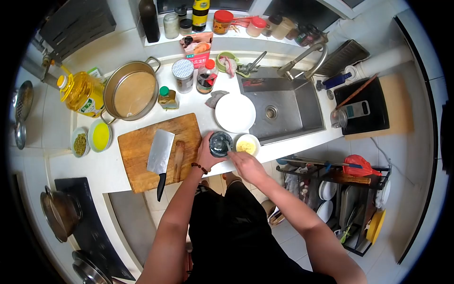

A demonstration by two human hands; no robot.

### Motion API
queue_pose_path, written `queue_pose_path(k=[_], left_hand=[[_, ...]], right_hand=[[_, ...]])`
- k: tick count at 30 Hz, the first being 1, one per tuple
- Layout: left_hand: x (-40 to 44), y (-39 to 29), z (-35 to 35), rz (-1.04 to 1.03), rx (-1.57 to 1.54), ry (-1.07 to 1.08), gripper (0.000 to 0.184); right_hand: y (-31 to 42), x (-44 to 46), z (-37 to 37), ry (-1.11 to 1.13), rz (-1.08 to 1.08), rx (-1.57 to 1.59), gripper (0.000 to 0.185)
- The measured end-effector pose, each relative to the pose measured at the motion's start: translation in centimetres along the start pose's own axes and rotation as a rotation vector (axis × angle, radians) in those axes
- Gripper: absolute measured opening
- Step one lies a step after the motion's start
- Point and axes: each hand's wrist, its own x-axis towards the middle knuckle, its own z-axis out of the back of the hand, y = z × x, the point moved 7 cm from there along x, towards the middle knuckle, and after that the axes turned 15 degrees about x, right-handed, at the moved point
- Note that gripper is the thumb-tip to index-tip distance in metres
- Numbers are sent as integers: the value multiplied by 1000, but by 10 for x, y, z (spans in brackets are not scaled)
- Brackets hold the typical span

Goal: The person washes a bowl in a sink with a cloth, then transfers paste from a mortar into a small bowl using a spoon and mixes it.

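Note:
My left hand [207, 152] wraps around a dark stone mortar [220, 138], tilting it near the counter's front edge. In my right hand [247, 166] is a thin utensil, mostly hidden by the fingers; it reaches to the mortar's rim, and its kind is unclear. Just right of the mortar stands a small white bowl [247, 146] with pale yellow minced food in it. A white plate [235, 112] lies behind them. To the left, a cleaver [161, 152] and a wooden rolling-pin-like stick [178, 161] rest on a wooden cutting board [130, 142].
A steel sink [288, 106] is at the right. Along the back stand a large pot [132, 90], an oil jug [81, 94], a red-capped bottle [206, 76] and a jar [184, 75]. Two small bowls, one with yellow liquid [100, 136], sit left. The cleaver's handle overhangs the counter edge.

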Motion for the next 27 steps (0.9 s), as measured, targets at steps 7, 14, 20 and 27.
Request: queue_pose_path(k=[7, 14, 20, 27], left_hand=[[3, -9, 0, -37, 116, -65, 110], [-10, -28, 9, -18, 181, -92, 114], [-9, -76, 20, 64, 86, -76, 106], [-8, -154, 41, -16, 205, -148, 103]], right_hand=[[-14, -2, 22, -185, -204, 258, 26], [15, -1, 73, -214, -77, 333, 23], [33, 0, 116, -266, -108, 479, 20], [33, -13, 144, -261, -51, 531, 18]])
